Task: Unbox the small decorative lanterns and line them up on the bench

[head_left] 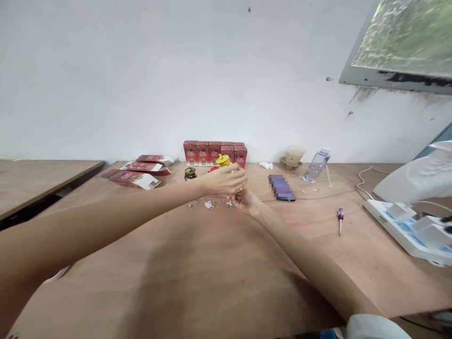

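My left hand (pixel 229 179) is closed around a small gold lantern-like ornament (pixel 223 160). Its lid-like top shows above the fingers, and a bit of gold shows below them; the middle is hidden. Just under it, my right hand (pixel 248 203) has its fingers pinched together at the lower gold part. What exactly they grip is too small to make out. A dark ornament (pixel 189 173) of similar kind stands to the left, with a red one (pixel 213 169) partly behind my left hand. Small flat cards with little pieces (pixel 211 204) lie in a row beneath my hands.
Red printed boxes (pixel 202 154) stand against the wall; flattened-looking open boxes (pixel 136 178) lie left. Rightward are a phone (pixel 281 187), a cup in a holder (pixel 294 157), a tilted water bottle (pixel 317 165), a screwdriver (pixel 340 220) and a power strip (pixel 406 230) with cables.
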### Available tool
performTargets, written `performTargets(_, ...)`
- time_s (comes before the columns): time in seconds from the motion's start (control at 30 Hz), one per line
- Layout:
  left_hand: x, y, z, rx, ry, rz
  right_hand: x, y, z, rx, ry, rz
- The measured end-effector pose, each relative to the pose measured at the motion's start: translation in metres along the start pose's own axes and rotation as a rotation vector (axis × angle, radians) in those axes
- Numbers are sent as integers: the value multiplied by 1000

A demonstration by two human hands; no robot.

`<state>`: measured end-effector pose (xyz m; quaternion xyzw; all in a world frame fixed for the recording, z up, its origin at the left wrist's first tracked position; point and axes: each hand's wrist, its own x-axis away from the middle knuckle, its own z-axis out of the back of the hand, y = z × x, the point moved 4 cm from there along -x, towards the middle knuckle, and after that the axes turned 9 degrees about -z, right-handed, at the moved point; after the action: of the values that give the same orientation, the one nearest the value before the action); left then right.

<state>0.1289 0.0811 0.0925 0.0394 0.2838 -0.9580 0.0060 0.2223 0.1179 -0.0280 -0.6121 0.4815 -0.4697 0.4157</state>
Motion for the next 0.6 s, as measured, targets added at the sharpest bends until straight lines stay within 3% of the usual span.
performTargets(0.1, -22, -24, -14, -58, -15, 58, -6, -1, 7, 152, 19, -35)
performTargets(0.27, -53, -56, -57, -72, -100, 81, -8, -11, 7, 465, -1, 8)
performTargets(0.47, -67, -63, -107, 7, -176, 81, 4, -29, -3, 878, -54, 213)
performTargets(0.6, -72, -63, -130, 89, -133, 151, 13, -29, -12, 1055, -13, 374)
